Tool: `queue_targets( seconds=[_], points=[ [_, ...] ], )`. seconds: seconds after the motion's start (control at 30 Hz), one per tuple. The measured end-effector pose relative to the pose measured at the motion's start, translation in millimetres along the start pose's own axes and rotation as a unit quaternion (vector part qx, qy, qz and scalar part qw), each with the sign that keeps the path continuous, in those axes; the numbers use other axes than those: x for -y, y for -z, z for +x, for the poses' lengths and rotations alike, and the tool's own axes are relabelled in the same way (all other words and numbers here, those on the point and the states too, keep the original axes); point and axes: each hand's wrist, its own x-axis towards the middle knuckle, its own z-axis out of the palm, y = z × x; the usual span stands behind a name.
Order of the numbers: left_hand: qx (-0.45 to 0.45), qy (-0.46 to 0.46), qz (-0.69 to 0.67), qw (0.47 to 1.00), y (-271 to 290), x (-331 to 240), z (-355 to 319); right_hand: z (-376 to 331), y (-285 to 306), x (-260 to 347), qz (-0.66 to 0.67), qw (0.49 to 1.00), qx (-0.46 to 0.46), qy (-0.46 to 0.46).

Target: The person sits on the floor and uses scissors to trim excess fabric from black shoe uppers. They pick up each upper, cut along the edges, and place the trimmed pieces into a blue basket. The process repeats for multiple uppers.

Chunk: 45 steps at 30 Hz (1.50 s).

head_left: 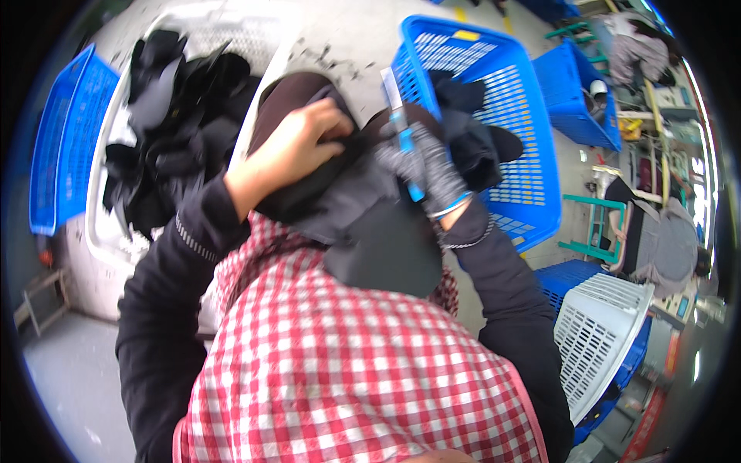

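Black cloth (340, 193) lies across my lap, with a smooth, dark grey flap (390, 247) hanging toward my apron. My bare left hand (305, 139) is over its upper left part, fingers curled and pinching the cloth, slightly blurred. On the cloth's right side is my right hand (423, 162), in a grey knitted glove. Its fingers are closed round a slim blue-handled knife (407, 143), whose pale blade points up and away from me. The cloth hides part of my legs, and the exact shape of the piece cannot be made out.
A white basket (96, 189) full of black cloth pieces (174, 131) stands at left, beside a blue crate (65, 147). Close on the right, a blue basket (544, 154) holds more dark pieces (471, 131). Stacked baskets (606, 332) and a person (664, 239) are farther right.
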Motion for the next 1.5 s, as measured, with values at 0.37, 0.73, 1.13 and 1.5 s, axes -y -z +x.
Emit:
queue_targets(
  seconds=[0.37, 0.73, 1.13, 1.5],
  points=[
    [-0.097, -0.107, 0.194, 0.970, -7, 5, -1, -3, 64, 69, -0.524, 0.827, -0.015, 0.203],
    [-0.092, -0.042, 0.101, 0.990, -12, 14, 15, 5, 76, 99, -0.781, 0.546, 0.080, 0.291],
    [-0.080, -0.051, 0.151, 0.984, -13, 15, 24, 16, 61, 113, -0.802, 0.524, 0.120, 0.261],
    [-0.091, -0.023, 0.110, 0.989, -9, 24, 31, 24, 49, 118, -0.807, 0.530, 0.150, 0.214]
  ],
)
